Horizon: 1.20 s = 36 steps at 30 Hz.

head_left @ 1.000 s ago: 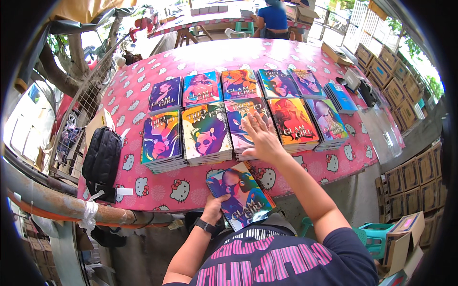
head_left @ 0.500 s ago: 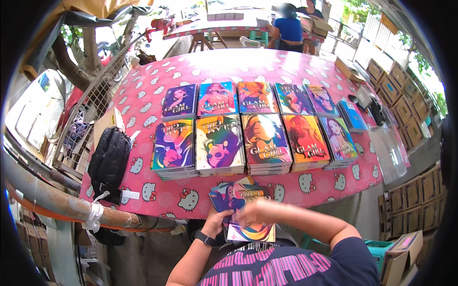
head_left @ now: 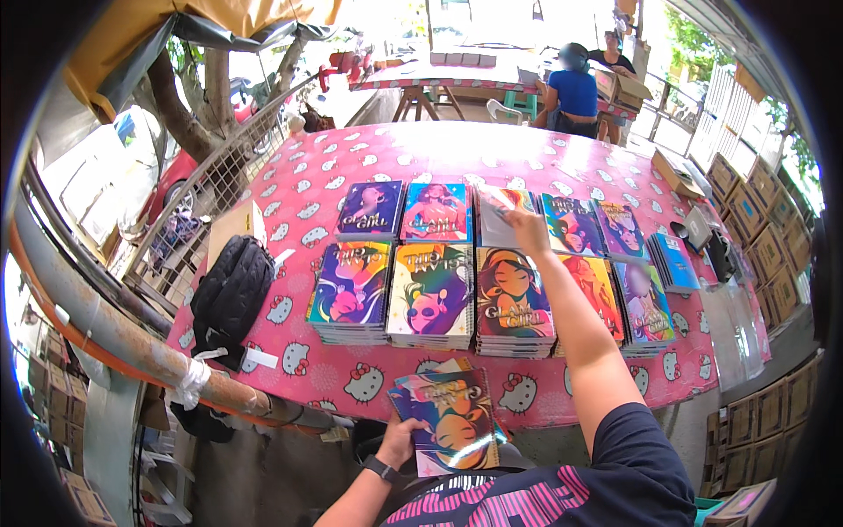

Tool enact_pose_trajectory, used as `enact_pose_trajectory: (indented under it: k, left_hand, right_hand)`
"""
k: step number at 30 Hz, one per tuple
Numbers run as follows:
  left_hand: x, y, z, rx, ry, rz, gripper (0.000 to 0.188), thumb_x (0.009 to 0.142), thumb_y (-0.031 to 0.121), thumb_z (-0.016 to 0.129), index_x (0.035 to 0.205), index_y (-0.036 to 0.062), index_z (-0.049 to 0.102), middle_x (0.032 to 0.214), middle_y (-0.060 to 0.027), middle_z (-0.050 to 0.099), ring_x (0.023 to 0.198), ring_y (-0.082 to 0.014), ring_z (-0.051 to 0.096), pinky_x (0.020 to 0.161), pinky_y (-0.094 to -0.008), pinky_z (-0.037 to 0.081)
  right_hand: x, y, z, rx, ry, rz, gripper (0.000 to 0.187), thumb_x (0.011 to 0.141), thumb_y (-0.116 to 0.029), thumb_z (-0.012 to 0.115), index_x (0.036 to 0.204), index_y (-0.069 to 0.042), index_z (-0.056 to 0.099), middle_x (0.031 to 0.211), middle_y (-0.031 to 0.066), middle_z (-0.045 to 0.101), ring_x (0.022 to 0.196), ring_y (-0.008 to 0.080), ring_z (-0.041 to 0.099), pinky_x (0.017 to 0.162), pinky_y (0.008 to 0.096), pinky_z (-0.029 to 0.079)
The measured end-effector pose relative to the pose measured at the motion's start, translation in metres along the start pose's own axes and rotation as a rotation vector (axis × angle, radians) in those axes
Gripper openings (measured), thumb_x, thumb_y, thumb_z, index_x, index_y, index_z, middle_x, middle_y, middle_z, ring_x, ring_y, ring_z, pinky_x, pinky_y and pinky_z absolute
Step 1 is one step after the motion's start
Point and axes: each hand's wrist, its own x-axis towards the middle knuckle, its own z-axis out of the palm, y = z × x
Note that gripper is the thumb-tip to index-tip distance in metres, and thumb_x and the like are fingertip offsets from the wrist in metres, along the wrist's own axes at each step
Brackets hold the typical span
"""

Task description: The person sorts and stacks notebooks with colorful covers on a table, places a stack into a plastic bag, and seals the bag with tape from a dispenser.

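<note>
My left hand (head_left: 399, 442) is closed round the left edge of a small fanned bunch of spiral notebooks (head_left: 457, 422), held at the table's near edge; the top one has a colourful cartoon face, upside down. My right arm stretches across the table. Its hand (head_left: 529, 232) is closed at the right side of a notebook (head_left: 498, 227) on the middle far stack, whose surface looks pale grey there with some orange cover above. Two rows of notebook stacks surround it, among them a dark purple one (head_left: 370, 209), a blue one (head_left: 435, 212) and a white-edged one (head_left: 430, 294).
A pink patterned cloth covers the table (head_left: 351, 379). At left lie a black bag (head_left: 233, 290) and a cardboard piece (head_left: 235, 230); a rusty pipe (head_left: 263, 408) runs alongside. Blue notebooks (head_left: 676, 262) lie at right. Cartons (head_left: 755, 220) are piled beyond. Two people work at a farther table.
My right hand has moved from the held notebooks out to the middle far stack. In my left hand, a notebook with a large face now lies on top. The view has shifted slightly.
</note>
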Motion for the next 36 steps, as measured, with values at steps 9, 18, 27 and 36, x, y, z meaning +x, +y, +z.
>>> enact_pose_trajectory:
  k: [9,18,27,36]
  left_hand:
    - [-0.014,0.045,0.027,-0.241,-0.335,0.017,0.084,0.084,0.068,0.044,0.138,0.005,0.033,0.134,-0.0133,0.047,0.12,-0.0265,0.048,0.102,-0.0425,0.038]
    - [0.001,0.022,0.008,-0.019,-0.051,0.109,0.054,0.076,-0.009,0.056,0.127,0.0012,0.041,0.115,-0.0138,0.058,0.104,-0.025,0.059,0.09,-0.0371,0.049]
    - [-0.009,0.052,-0.02,-0.338,-0.357,-0.065,0.058,0.09,0.044,0.05,0.13,0.0031,0.041,0.124,-0.0136,0.053,0.109,-0.025,0.056,0.092,-0.0425,0.048]
    - [0.001,0.033,-0.031,0.012,0.028,0.007,0.048,0.074,-0.007,0.063,0.12,0.0018,0.049,0.108,-0.0096,0.061,0.095,-0.0212,0.06,0.08,-0.0337,0.051]
  right_hand:
    - [-0.186,-0.19,-0.112,0.342,-0.55,-0.616,0.015,0.078,-0.016,0.065,0.092,-0.009,0.066,0.077,0.0094,0.061,0.072,0.0258,0.059,0.069,0.0362,0.047]
    - [-0.166,-0.148,-0.002,-0.257,-0.25,-0.516,0.047,0.08,-0.033,0.063,0.116,-0.005,0.056,0.13,0.0151,0.053,0.123,0.0313,0.047,0.107,0.0578,0.018]
    - [-0.195,-0.194,-0.065,0.502,-1.122,-0.742,0.026,0.082,-0.024,0.063,0.106,-0.015,0.067,0.093,0.0066,0.066,0.084,0.0233,0.062,0.077,0.038,0.05]
    - [0.039,-0.055,0.117,-0.47,-0.364,-0.371,0.059,0.083,-0.041,0.062,0.128,-0.005,0.048,0.137,0.0185,0.043,0.131,0.0315,0.036,0.108,0.0432,0.029]
